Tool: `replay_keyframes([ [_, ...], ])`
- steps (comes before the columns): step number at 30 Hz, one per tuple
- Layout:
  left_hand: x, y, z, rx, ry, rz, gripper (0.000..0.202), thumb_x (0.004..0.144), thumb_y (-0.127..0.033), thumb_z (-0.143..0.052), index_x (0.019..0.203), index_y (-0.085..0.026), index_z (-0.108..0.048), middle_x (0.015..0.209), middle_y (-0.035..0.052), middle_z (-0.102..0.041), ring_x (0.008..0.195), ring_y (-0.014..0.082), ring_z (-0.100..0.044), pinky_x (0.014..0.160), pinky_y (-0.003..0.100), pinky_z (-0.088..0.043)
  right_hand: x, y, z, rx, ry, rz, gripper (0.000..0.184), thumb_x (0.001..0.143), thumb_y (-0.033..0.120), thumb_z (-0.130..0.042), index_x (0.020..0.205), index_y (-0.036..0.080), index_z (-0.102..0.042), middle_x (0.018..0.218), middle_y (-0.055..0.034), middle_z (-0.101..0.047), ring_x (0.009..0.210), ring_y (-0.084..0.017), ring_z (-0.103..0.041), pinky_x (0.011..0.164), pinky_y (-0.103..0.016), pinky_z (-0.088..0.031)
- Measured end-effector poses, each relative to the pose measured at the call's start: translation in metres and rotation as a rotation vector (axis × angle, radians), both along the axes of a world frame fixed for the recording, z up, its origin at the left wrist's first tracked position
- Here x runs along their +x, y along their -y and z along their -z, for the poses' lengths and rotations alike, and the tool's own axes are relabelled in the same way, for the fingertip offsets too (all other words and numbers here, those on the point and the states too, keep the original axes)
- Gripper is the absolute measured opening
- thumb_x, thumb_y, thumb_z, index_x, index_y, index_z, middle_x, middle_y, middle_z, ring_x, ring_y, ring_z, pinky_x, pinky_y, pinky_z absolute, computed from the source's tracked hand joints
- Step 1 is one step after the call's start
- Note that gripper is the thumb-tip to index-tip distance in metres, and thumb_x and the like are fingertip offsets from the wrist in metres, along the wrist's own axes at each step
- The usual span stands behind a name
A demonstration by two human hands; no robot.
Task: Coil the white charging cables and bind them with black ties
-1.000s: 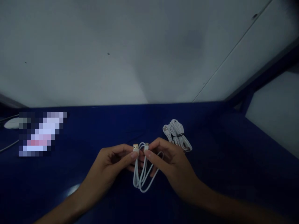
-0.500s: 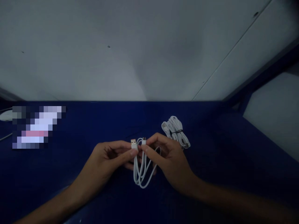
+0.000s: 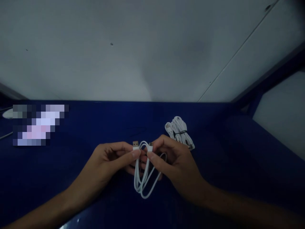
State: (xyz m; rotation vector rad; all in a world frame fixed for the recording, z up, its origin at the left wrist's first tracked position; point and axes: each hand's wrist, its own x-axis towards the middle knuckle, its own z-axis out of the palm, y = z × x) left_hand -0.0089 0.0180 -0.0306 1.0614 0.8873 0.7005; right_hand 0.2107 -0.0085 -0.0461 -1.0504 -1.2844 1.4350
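Between my hands is a white USB cable (image 3: 145, 194), looped into a loose coil that hangs below my fingers. My left hand (image 3: 114, 159) pinches the cable by its USB-A plug (image 3: 135, 145), metal end pointing up. Thumb and forefinger of my right hand (image 3: 173, 162) grip the other, smaller plug (image 3: 150, 147), also upright. A small gap separates the two plugs, and a short loop of cable arches behind them. Part of the coil passes behind my right thumb. Just beyond my right hand lies a bundle of white cable (image 3: 182, 130) bound with a dark tie.
A blue table (image 3: 107, 121) runs back to a grey-white panel (image 3: 114, 70). At the left lies a blurred-out bright object (image 3: 44, 122) beside a white rounded item (image 3: 7, 114) and a cord. A blue frame bar (image 3: 256, 103) stands at the right.
The two plugs have moved slightly apart, my right hand shifting a little to the right. The hanging loops sit slightly lower. The view has shifted a little.
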Motion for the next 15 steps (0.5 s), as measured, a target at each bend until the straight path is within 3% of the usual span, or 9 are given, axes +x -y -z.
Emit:
replay_keyframes([
  [4,-0.0005,-0.0006,0.0001,-0.045,0.001,0.008,0.015,0.098,-0.027,-0.085,0.086,-0.020,-0.089,0.082,0.0047,-0.085,0.076,0.0144,-0.081,0.074,0.018,-0.062,-0.0014,-0.0004,0.0032,0.009,0.080,-0.045,0.010,0.104,0.028,-0.076,0.096,0.024,-0.074,0.087,0.0001,-0.077,0.076,-0.015,-0.072,0.067,-0.028,-0.057],
  [15,-0.0027,0.0002,0.0041,-0.059,0.017,0.060,0.021,0.104,-0.033,-0.080,0.090,-0.019,-0.088,0.083,0.0051,-0.084,0.078,0.0139,-0.080,0.076,0.020,-0.063,-0.0013,-0.0003,0.0033,-0.050,0.091,-0.104,0.017,0.109,0.032,-0.068,0.094,0.024,-0.069,0.085,-0.0004,-0.070,0.074,-0.017,-0.064,0.065,-0.032,-0.050],
])
